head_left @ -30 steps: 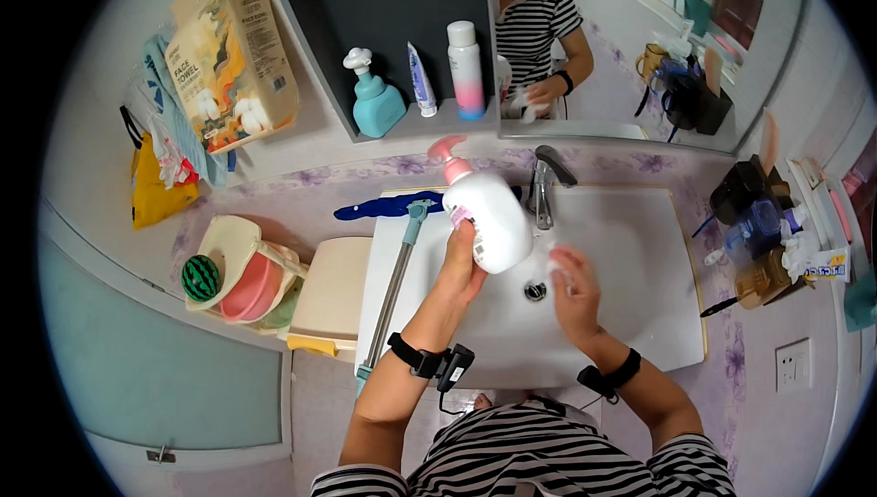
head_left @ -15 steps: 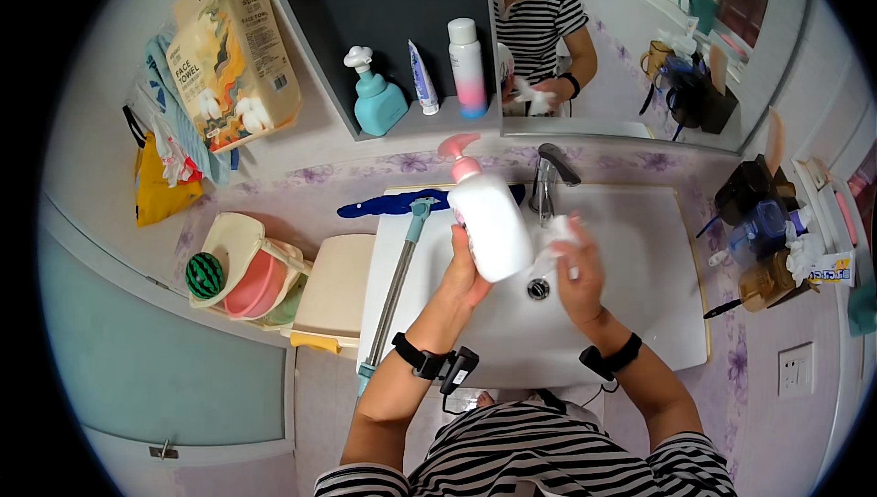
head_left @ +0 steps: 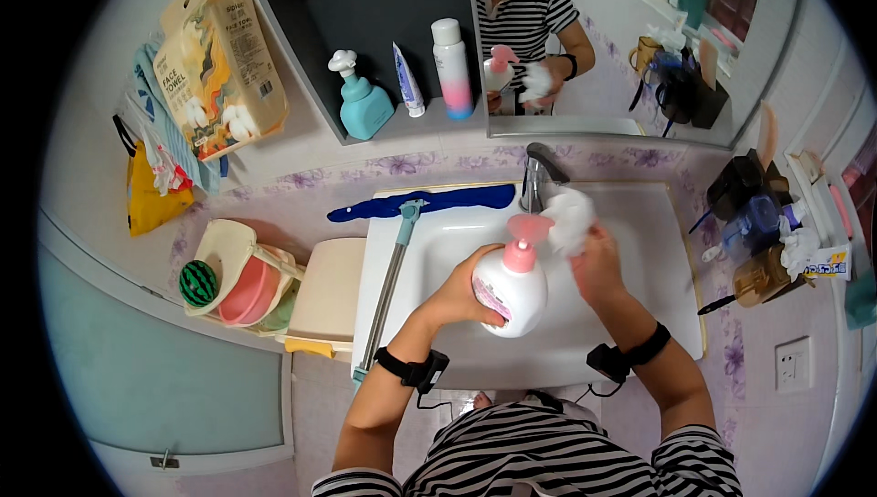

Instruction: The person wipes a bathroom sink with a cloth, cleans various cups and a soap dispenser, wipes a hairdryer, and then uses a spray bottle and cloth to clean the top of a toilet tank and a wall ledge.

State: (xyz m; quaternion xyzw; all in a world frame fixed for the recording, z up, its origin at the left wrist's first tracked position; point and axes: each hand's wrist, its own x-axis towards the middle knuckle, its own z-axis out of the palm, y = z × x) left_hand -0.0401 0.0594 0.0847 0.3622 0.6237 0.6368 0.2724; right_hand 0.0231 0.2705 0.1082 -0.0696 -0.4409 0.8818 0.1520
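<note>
My left hand is wrapped round a white pump bottle with a pink pump head, holding it nearly upright over the sink. A printed label shows partly beside my fingers. In my right hand is a crumpled white tissue, pinched just right of the pump head and in front of the faucet. Whether the tissue touches the pump I cannot tell. The bottle hides the drain.
A mop with a blue head lies along the sink's left and back edges. Above, a dark shelf holds a teal pump bottle, a tube and a spray can. Bottles and a brush crowd the right ledge.
The bottle has been tipped from leaning back to nearly upright, nearer me, its pump now lower. My right hand has raised the tissue to beside the pump head. The view has shifted slightly.
</note>
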